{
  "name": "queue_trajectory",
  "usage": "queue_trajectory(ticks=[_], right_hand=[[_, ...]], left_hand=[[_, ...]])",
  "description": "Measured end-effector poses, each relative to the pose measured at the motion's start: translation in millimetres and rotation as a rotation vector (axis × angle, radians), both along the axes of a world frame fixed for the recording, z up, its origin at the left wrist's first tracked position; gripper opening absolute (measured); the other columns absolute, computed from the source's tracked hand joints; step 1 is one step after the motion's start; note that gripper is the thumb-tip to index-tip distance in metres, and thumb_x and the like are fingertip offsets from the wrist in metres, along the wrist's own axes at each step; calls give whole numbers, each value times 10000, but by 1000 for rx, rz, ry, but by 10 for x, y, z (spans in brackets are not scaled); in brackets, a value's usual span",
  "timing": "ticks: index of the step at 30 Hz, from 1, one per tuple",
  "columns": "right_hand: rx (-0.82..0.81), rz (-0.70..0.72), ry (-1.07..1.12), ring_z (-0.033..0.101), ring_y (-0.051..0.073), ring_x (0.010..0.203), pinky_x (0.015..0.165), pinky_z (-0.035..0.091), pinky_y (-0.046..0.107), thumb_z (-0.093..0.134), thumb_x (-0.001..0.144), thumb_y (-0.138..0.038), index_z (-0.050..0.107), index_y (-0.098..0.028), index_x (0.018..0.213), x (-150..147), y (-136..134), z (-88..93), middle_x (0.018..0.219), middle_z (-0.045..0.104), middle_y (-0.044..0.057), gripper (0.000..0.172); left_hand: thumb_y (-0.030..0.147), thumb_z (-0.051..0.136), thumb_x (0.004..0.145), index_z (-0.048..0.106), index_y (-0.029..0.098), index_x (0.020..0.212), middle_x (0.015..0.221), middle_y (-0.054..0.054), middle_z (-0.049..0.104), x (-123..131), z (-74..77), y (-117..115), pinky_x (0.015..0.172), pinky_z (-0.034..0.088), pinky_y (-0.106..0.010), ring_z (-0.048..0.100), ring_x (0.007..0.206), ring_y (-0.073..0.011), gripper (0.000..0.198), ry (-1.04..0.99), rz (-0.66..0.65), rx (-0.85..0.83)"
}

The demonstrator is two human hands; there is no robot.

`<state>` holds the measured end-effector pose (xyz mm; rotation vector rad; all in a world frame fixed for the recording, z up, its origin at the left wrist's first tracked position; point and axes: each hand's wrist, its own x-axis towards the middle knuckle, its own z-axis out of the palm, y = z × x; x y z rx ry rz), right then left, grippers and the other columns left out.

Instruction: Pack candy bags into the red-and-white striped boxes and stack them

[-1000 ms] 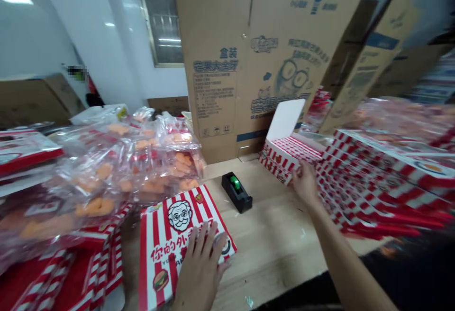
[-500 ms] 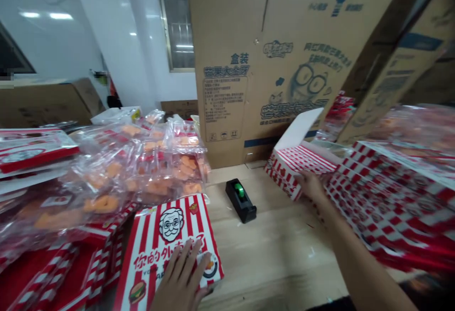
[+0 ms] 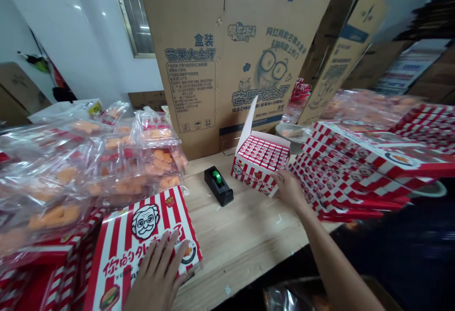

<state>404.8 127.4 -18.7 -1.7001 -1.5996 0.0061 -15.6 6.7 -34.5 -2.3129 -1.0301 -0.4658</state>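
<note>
My left hand (image 3: 156, 268) lies flat, fingers spread, on a closed red-and-white striped box (image 3: 142, 249) printed with a bearded face and a burger. At the right, my right hand (image 3: 289, 188) grips the near right corner of an open box (image 3: 254, 174), whose white lid stands up at its left. Rows of small red-and-white packets (image 3: 265, 152) fill that box. Between the two boxes a black tape dispenser (image 3: 218, 187) with a green roll rests on the wooden table (image 3: 245, 235).
Clear bags of orange pieces (image 3: 117, 159) are heaped at the left. Large cardboard cartons (image 3: 199, 78) stand behind the table. Stacked striped boxes (image 3: 334, 173) rise at the right, beside a clear bowl (image 3: 293, 132). Below the front edge an open carton (image 3: 302, 287) holds plastic wrap.
The view has turned to the right, bringing more of the right-hand stacks into sight. The packets inside the open box show more clearly. Both hands remain on their boxes.
</note>
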Motion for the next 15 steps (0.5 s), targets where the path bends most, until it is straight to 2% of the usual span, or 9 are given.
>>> queue_trajectory(ticks=[3, 5, 7, 10, 12, 15], right_hand=[[8, 13, 37, 565, 230, 696, 654, 443, 347, 385, 798, -527, 547, -193, 653, 67, 138, 79, 715, 624, 107, 399], [20, 18, 59, 565, 229, 693, 653, 447, 350, 386, 788, -546, 541, -192, 660, 91, 234, 150, 717, 628, 104, 407], [35, 14, 80, 560, 229, 683, 652, 447, 357, 395, 781, -557, 531, -192, 657, 93, 316, 224, 710, 625, 102, 409], [51, 8, 111, 551, 224, 657, 637, 445, 359, 407, 779, -563, 527, -189, 664, 63, 394, 309, 697, 617, 95, 408], [52, 20, 130, 551, 221, 651, 629, 446, 353, 422, 776, -565, 532, -189, 666, 29, 406, 327, 686, 614, 86, 407], [49, 43, 151, 555, 220, 648, 626, 451, 349, 450, 760, -578, 540, -193, 647, -18, 365, 288, 664, 614, 75, 411]], left_hand=[[453, 363, 904, 578, 255, 1126, 1189, -62, 620, 5, 104, 46, 946, 365, -385, 552, 1096, -239, 367, -46, -18, -88], [461, 368, 905, 607, 254, 1058, 1144, -54, 644, 64, 265, 179, 918, 407, -387, 575, 1064, -234, 351, -31, -34, -199], [379, 418, 903, 600, 233, 1069, 1129, -63, 650, 189, 470, 425, 924, 417, -403, 580, 1063, -238, 287, 49, -43, -334], [219, 487, 866, 517, 167, 1204, 1272, -140, 550, 489, 711, 977, 960, 382, -443, 500, 1175, -284, 343, 218, -28, -496], [83, 486, 819, 446, 136, 1274, 1345, -185, 466, 735, 736, 1382, 995, 329, -469, 421, 1249, -300, 459, 299, -63, -554], [10, 506, 764, 404, 168, 1310, 1431, -158, 364, 1100, 582, 1877, 1047, 253, -451, 313, 1326, -271, 577, 355, -167, -598]])
